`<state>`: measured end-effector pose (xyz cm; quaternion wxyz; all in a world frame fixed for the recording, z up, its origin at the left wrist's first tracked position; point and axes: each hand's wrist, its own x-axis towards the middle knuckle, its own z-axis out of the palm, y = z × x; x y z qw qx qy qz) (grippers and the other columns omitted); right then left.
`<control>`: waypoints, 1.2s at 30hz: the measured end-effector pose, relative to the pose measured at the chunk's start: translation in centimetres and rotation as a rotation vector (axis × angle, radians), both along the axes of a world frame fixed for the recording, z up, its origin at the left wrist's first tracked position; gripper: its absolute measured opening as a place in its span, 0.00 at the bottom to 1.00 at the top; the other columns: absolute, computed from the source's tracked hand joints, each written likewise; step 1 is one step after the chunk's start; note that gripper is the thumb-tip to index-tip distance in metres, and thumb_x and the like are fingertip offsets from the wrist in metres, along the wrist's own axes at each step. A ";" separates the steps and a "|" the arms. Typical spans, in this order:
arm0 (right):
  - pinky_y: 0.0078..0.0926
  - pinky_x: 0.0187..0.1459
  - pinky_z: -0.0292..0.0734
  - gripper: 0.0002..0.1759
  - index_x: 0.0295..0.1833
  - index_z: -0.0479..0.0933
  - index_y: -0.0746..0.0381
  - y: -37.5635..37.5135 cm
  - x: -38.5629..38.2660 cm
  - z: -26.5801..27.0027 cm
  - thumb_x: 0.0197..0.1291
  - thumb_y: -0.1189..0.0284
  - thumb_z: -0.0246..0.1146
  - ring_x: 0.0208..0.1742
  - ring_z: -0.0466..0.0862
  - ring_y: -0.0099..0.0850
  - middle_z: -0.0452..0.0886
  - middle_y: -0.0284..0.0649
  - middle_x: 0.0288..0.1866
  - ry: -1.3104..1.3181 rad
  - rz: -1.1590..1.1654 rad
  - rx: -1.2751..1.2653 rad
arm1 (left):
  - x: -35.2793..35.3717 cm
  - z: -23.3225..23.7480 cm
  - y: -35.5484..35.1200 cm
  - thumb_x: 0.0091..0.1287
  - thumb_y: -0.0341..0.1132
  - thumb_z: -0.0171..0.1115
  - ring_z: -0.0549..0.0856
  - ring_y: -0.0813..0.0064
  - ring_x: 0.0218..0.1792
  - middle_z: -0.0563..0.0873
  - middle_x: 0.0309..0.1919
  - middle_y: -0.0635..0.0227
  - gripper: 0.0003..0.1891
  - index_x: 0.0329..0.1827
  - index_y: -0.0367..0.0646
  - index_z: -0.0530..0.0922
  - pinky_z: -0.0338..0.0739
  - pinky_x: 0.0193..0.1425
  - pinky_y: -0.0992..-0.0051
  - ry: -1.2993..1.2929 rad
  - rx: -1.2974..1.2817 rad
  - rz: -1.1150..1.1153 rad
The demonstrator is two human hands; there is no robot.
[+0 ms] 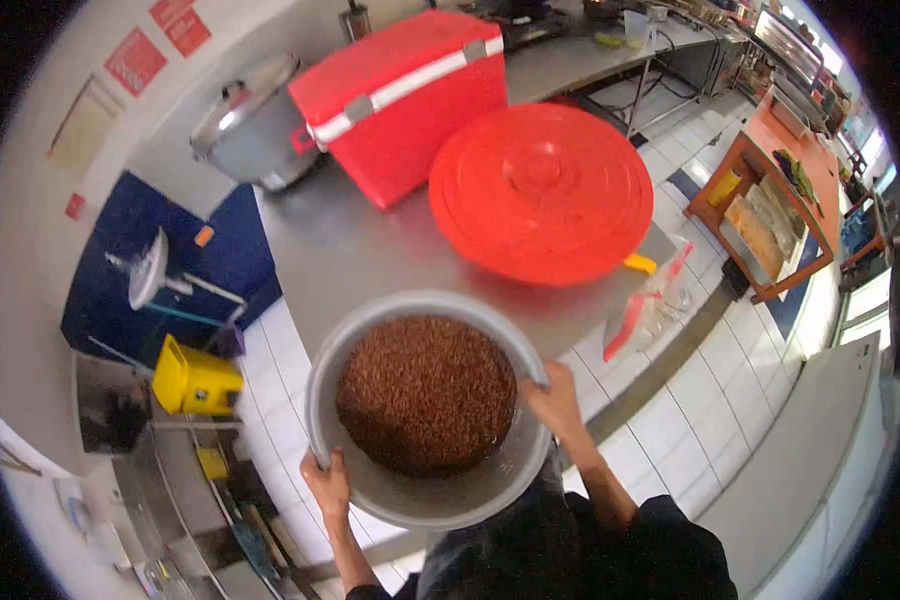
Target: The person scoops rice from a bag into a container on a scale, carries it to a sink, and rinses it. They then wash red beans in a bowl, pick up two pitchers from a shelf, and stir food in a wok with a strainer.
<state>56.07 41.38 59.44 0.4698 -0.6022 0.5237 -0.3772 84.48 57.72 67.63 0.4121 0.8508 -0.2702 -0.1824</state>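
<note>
A large grey metal pot (370, 490) holds a mass of reddish-brown grains (425, 395), heaped toward its upper side. My left hand (328, 482) grips the pot's rim at the lower left, and my right hand (553, 397) is closed on the rim at the right. The pot is held in front of my body, close to the near edge of a steel table (320, 250). Its far side overlaps the tabletop in view; whether it touches the table I cannot tell.
On the table are a round red lid (540, 195), a red cooler box (410, 100), a lidded grey pot (255, 125) and a plastic bag (650, 305). A yellow bin (195, 378) stands at the left, an orange shelf unit (770, 190) at the right.
</note>
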 end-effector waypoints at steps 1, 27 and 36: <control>0.38 0.31 0.73 0.12 0.35 0.79 0.69 0.3 -1.5 2.5 0.47 0.72 0.60 0.24 0.80 0.39 0.76 0.52 0.21 0.024 -0.027 0.089 | -0.3 -1.5 1.6 0.59 0.27 0.57 0.72 0.79 0.25 0.77 0.23 0.70 0.06 0.35 0.31 0.75 0.69 0.30 0.72 0.008 -0.061 -0.021; 0.27 0.31 0.71 0.10 0.32 0.78 0.74 28.0 -55.4 5.4 0.46 0.78 0.58 0.27 0.74 0.23 0.78 0.38 0.23 0.131 -1.511 0.112 | -60.9 -7.9 -13.6 0.54 0.32 0.60 0.85 0.64 0.31 0.84 0.26 0.53 0.12 0.38 0.34 0.80 0.76 0.38 0.66 0.099 -0.186 -1.459; 0.23 0.27 0.65 0.05 0.25 0.74 0.71 22.7 -74.6 4.3 0.45 0.78 0.57 0.24 0.68 0.21 0.74 0.32 0.21 0.156 -1.751 0.149 | -88.5 -9.7 -25.7 0.54 0.33 0.61 0.85 0.53 0.34 0.83 0.29 0.47 0.14 0.43 0.35 0.79 0.76 0.41 0.63 0.210 -0.147 -1.758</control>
